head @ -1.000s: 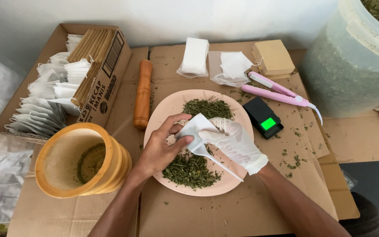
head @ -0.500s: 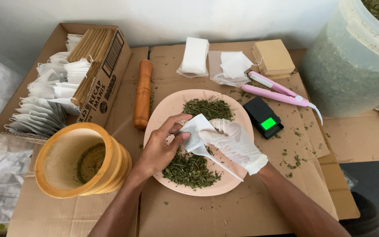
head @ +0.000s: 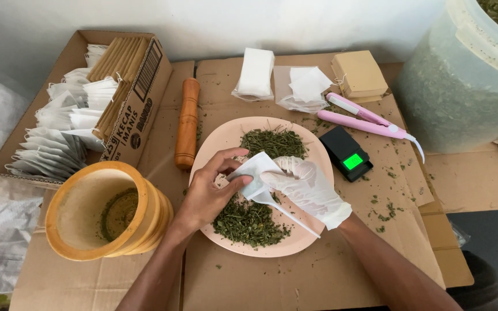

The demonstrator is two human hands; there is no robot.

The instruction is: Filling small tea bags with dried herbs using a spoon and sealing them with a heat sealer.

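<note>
Midway | left hand (head: 206, 193) pinches sachet (head: 253, 175) open | gloved right hand (head: 309, 187) grips spoon (head: 286, 210) | herbs (head: 249, 222) left on plate (head: 226, 138), centre frame | filled sachets in box (head: 139, 109), upper left

The plate (head: 312, 242) sits mid-tabletop (head: 341, 276), herbs (head: 250, 222) on it; mortar (head: 82, 213) to its left; pestle (head: 187, 124) behind-left; scale (head: 350, 154) to its right; box (head: 139, 98) far left; bucket (head: 462, 86) far right.

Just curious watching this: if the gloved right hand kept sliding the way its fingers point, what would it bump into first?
The right hand points up-left at the white sachet it already touches; just beyond are the left hand's fingers pinching it. Depth is hard to judge.
</note>
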